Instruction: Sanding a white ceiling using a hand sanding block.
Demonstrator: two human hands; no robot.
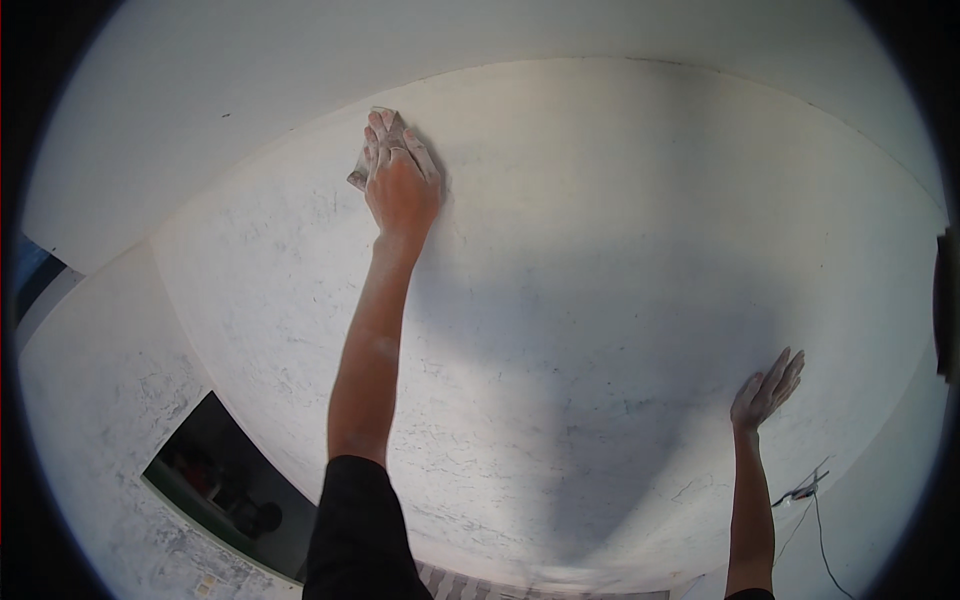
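Observation:
High on the white wall [600,190], close to where it meets the ceiling, my left hand [402,190] presses a piece of sandpaper [357,176] flat against the surface. Its dusty fingers cover most of the sheet, leaving a corner and an edge showing. Lower down at the right, my right hand [765,395] is open, fingers extended and whitened with dust, holding nothing. It is near the wall; whether the palm touches cannot be made out. Faint scratches and grey patches mark the wall, and my shadow falls across its middle.
A dark rectangular opening [235,485] lies at the lower left in a scuffed side wall [110,400]. Loose wires [822,530] hang from the wall at the lower right. Overhead runs the pale ceiling [300,60]. A dark object [943,305] juts in at the right rim.

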